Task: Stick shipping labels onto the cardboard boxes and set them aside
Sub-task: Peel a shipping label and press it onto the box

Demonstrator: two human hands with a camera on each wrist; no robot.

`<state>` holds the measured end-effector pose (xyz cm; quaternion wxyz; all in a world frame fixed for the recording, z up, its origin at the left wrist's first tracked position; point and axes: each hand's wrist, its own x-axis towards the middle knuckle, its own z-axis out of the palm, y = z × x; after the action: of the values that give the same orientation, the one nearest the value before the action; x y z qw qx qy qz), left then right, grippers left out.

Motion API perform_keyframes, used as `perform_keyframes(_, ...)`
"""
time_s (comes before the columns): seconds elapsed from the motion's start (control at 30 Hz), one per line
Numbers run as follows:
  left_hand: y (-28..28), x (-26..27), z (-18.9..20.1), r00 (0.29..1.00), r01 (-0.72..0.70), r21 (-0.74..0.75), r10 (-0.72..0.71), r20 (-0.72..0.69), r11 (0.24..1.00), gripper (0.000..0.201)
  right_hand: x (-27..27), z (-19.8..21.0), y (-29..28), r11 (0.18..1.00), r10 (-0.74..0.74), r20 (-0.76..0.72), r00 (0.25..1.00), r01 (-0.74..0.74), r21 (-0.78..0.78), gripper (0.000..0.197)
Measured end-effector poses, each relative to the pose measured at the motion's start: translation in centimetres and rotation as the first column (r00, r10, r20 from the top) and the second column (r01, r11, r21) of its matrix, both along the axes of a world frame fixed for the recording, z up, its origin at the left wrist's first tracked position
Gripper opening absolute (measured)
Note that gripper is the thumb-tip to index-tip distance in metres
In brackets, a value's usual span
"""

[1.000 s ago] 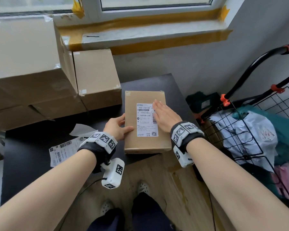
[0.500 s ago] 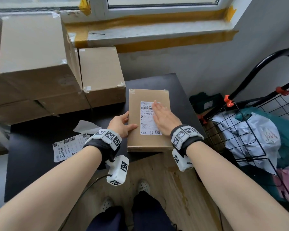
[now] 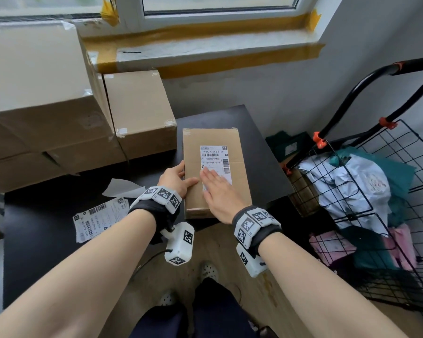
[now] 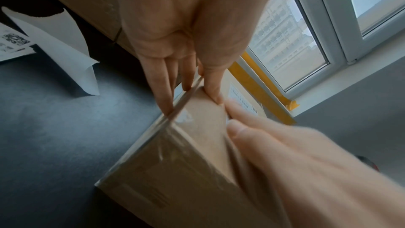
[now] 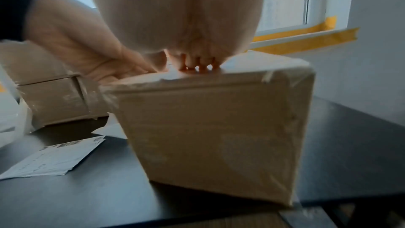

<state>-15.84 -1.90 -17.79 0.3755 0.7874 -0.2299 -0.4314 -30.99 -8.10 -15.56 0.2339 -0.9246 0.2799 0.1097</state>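
My flat right hand (image 3: 217,191) has slid down the label (image 3: 215,162) (nearly smoothed); my left hand (image 3: 175,178) grips the box (image 3: 239,181) edge.

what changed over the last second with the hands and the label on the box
The right hand slid flat across the shipping label, from its right edge and upper part toward its lower left, uncovering the barcodes. Nothing was picked up or released. The left hand still steadies the left edge of the small cardboard box, thumb on top, and the box stays on the black table. The loose labels lie where they were.
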Motion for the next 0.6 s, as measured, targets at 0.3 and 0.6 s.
perform_keyframes(0.3,0.5,-0.7,1.9,1.0,-0.026,0.013,0.026,0.015,1.0,0.057,-3.4,0.0,2.3,0.989,-0.134,-0.001,0.991,0.134,-0.056,0.054)
perform_keyframes(0.6,1.3,-1.2,2.8,0.991,-0.074,-0.036,0.07,-0.112,0.997,0.064,-7.5,0.1,2.2,0.939,-0.344,0.068,0.936,0.344,0.016,0.049)
